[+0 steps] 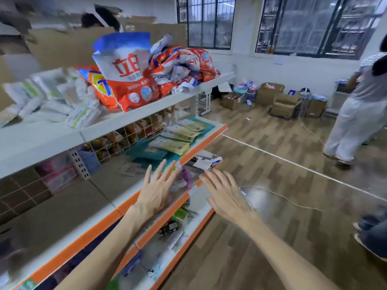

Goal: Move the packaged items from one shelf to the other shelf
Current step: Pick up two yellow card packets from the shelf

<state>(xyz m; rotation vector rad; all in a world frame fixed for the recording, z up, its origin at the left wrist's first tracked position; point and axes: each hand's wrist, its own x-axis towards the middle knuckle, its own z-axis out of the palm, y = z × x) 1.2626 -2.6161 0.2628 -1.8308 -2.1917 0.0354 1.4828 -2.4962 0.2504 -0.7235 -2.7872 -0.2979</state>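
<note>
left hand (157, 191) + right hand (227, 195): both empty, fingers spread, hovering off the shelf edge (201, 146) | yellow packets (181, 136) lie flat on that middle shelf, just past the fingertips | guessing light, floppy, slick film (they'll fan out) | pinch the stack's near edge

The gap between the top shelf (157, 105) and the second shelf (204, 144) is open along the front; a wire grid (134, 132) closes its back. Flat packets (182, 135) cover that shelf's right end, lying low, with headroom above them; its left stretch is bare. On the top shelf a heap of bags (146, 76) fills the right half and hangs over the front edge; packs (52, 97) crowd the left, leaving a bare strip in front. The floor (272, 216) to the right is open, crossed by a cable (282, 197); a person (360, 114) stands farther off, boxes (280, 99) along the wall.
</note>
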